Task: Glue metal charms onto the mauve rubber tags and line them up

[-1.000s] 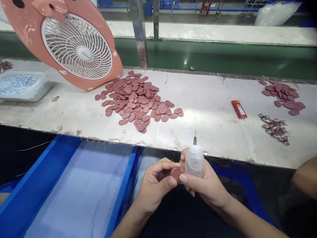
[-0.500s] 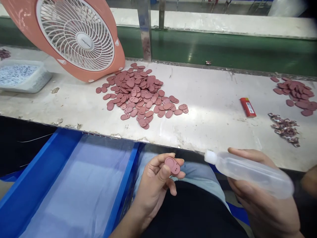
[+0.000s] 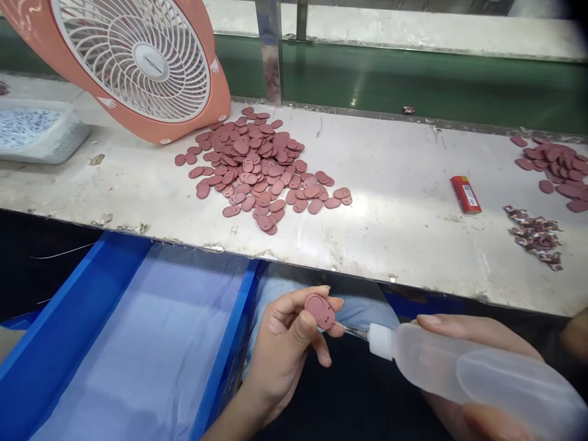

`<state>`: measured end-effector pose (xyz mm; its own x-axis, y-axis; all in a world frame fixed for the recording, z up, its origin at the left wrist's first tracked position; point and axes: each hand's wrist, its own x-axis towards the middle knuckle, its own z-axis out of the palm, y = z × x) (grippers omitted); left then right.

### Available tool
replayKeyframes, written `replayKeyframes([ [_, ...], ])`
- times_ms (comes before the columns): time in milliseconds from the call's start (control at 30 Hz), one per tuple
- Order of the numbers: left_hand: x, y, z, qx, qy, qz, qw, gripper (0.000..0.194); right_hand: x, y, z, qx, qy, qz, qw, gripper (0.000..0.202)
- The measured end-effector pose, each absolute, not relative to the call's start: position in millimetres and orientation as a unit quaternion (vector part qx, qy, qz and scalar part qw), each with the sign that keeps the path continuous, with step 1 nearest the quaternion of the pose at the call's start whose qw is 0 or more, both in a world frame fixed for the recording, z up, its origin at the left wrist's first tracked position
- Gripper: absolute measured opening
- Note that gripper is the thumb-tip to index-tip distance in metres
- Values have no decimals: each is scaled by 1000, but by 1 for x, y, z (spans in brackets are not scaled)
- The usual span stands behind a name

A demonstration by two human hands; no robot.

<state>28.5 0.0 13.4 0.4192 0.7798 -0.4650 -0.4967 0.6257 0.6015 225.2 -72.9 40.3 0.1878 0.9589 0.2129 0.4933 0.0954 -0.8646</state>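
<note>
Between the thumb and fingers of my left hand (image 3: pixel 287 346) is a small reddish-brown oval piece (image 3: pixel 320 311) with little holes at its lower right end. My right hand (image 3: pixel 482 355) is wrapped round a translucent squeeze bottle (image 3: pixel 459 367), tilted with its white cap towards the left. A thin metal needle tip (image 3: pixel 353 332) on the bottle reaches the lower right edge of the oval piece; whether it touches cannot be made out. Above my left hand, a heap of similar oval pieces (image 3: pixel 257 159) lies on the white worktop (image 3: pixel 381 226).
A coral fan (image 3: pixel 151 64) leans behind the heap, beside a tray of small pale pieces (image 3: pixel 59 135). On the right lie a red lighter (image 3: pixel 465 195), another oval-piece pile (image 3: pixel 558 165) and small dark parts (image 3: pixel 535 236). A blue bin (image 3: pixel 68 331) stands below the worktop, lower left.
My right hand has brought the bottle down and left, so its needle tip is now at the oval piece. My left hand keeps its hold. The view has shifted slightly.
</note>
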Motion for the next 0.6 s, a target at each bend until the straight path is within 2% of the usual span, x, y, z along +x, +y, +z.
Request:
replayKeyframes([
  [100, 29, 1, 14, 195, 372, 388, 820, 45, 224, -70, 42, -604, -549, 296, 497, 44],
  [267, 29, 1, 16, 198, 365, 390, 822, 42, 218, -71, 22, -584, -542, 248, 552, 48],
  [433, 28, 1, 15, 199, 365, 388, 823, 37, 215, -70, 25, -575, -550, 241, 555, 44],
  [600, 29, 0, 15, 202, 372, 385, 820, 43, 218, -63, 39, -575, -583, 219, 531, 39],
])
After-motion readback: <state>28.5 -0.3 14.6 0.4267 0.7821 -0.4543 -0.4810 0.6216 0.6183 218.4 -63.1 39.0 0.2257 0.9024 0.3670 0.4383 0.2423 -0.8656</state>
